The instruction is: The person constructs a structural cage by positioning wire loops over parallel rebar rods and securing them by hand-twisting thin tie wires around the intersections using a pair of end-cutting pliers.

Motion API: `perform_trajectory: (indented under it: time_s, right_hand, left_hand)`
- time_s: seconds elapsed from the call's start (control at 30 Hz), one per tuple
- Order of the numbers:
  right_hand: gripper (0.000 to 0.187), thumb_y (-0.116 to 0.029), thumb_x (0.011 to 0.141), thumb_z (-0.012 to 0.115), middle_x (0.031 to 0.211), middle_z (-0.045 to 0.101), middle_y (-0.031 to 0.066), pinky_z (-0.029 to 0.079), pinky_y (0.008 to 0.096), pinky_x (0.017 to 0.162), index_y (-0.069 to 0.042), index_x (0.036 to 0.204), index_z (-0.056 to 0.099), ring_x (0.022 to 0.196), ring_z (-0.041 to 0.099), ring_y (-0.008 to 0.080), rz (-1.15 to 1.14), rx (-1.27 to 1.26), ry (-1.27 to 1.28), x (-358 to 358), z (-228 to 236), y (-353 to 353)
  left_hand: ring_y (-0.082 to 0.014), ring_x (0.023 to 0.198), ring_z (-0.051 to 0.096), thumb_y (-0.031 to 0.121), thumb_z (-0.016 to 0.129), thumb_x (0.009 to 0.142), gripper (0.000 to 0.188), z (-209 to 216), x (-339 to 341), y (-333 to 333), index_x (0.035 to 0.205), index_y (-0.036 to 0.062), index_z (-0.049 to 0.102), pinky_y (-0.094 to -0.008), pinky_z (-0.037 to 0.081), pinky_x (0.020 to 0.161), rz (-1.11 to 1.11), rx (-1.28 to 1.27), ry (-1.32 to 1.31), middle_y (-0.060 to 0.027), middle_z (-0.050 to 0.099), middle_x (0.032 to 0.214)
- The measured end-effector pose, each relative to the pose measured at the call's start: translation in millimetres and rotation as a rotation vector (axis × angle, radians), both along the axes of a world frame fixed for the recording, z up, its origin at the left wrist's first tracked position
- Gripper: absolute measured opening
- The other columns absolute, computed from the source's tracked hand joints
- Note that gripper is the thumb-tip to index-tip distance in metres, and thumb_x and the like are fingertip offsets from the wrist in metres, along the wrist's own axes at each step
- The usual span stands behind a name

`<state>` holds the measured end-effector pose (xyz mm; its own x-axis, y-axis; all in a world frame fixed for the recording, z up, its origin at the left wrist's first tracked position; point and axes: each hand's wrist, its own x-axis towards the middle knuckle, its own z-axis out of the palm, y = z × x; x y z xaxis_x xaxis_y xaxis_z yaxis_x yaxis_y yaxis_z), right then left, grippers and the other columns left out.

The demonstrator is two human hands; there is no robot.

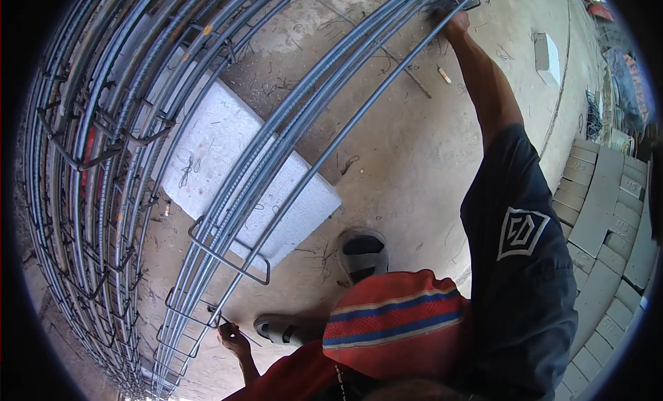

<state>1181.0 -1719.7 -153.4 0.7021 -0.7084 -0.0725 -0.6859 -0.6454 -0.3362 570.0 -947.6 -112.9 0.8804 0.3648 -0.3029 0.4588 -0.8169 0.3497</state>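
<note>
A long cage of steel rebar [304,182], with square stirrups around its bars, runs diagonally in front of me. At its lower end, my left hand [235,341] is closed around a small dark tool [225,328] beside the bars; its exact kind is unclear. My right arm reaches far forward, and my right hand [456,21] is at the upper end of the cage, against the outer bar. Its fingers are partly hidden and blurred there, so their grip is unclear. Beneath the cage lies a white foam block [214,135] with bits of bent wire on top.
More tied rebar cages [103,166] are stacked on the left. Grey paving blocks [601,208] stand at right, with a white block [547,59] farther off. Wire scraps and a loose rod [409,73] lie on the concrete. A sandalled foot [364,252] is near the foam.
</note>
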Motion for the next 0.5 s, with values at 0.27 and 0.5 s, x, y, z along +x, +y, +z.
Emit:
perform_trajectory:
  time_s: [0.27, 0.5]
  right_hand:
    - [0.02, -0.018, 0.081, 0.067, 0.07, 0.065, 0.0044, 0.042, 0.0251, 0.048, 0.003, 0.081, 0.068, 0.053, 0.054, 0.0099, 0.086, 0.705, -0.184, -166, 18, 93]
    - [0.033, -0.031, 0.082, 0.067, 0.059, 0.06, 0.0056, 0.043, 0.0263, 0.049, 0.001, 0.071, 0.065, 0.053, 0.055, 0.0102, 0.117, 0.625, -0.161, -259, 59, 153]
  left_hand:
    - [-0.0333, 0.074, 0.055, 0.001, 0.057, 0.083, 0.003, 16, 11, -54, 0.084, 0.0009, 0.059, -0.0405, 0.042, 0.065, -0.11, -0.063, -0.054, -0.0148, 0.06, 0.079]
    - [-0.0327, 0.076, 0.055, 0.001, 0.057, 0.082, 0.005, 7, 24, -71, 0.086, 0.0006, 0.06, -0.0402, 0.043, 0.066, -0.218, -0.052, -0.184, -0.0145, 0.06, 0.08]
